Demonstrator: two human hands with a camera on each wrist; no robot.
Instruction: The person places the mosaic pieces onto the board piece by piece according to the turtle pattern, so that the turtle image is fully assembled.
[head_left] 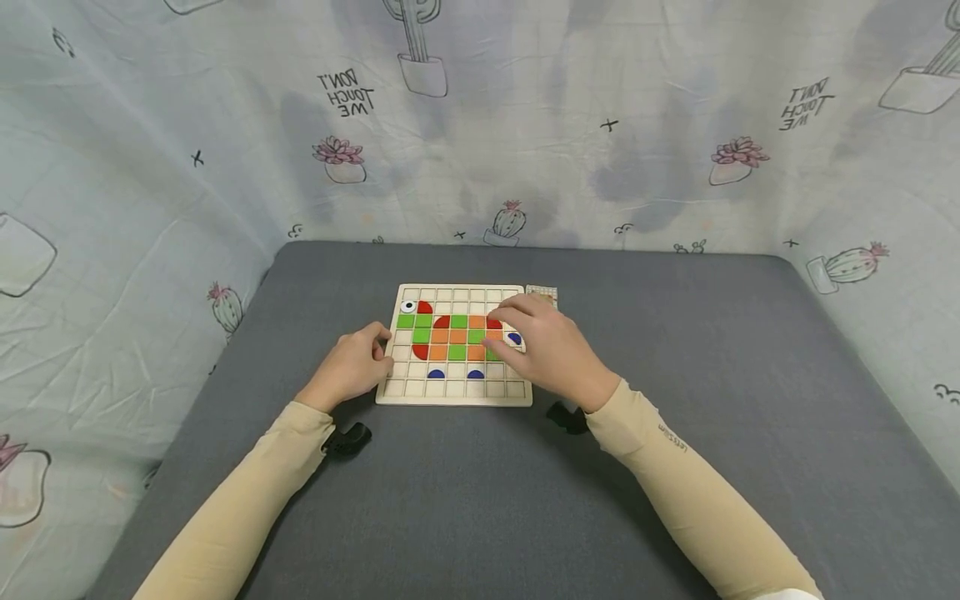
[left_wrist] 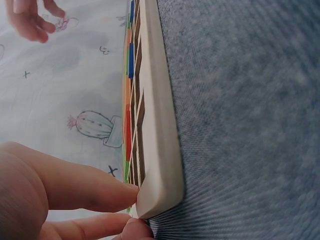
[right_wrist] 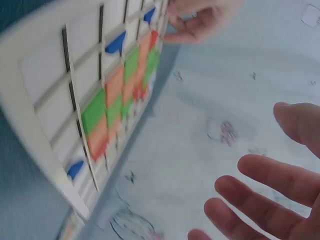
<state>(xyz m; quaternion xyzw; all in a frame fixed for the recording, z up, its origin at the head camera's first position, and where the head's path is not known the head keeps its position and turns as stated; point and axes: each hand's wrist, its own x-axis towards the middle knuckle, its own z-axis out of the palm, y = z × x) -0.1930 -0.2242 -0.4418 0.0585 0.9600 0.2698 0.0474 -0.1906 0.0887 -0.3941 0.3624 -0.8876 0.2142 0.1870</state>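
A shallow wooden grid board (head_left: 457, 392) lies on the grey table. Its cells hold green, orange and red tiles in a block, a round black-and-white eye piece (head_left: 408, 307) at upper left, and blue half-round pieces (head_left: 436, 374) along the lower and right parts. At the board's left edge, my left hand (head_left: 348, 364) grips the rim; the left wrist view shows its fingertips against the pale frame (left_wrist: 160, 170) by a corner. Above the board's right side hovers my right hand (head_left: 551, 346), fingers spread and holding nothing; the right wrist view shows these fingers (right_wrist: 250, 200) apart from the board.
A small printed card (head_left: 542, 293) lies at the board's upper right corner, partly behind the right hand. Black wrist straps (head_left: 348, 439) hang under both forearms. A patterned cloth (head_left: 525, 125) surrounds the back and sides of the table (head_left: 465, 500).
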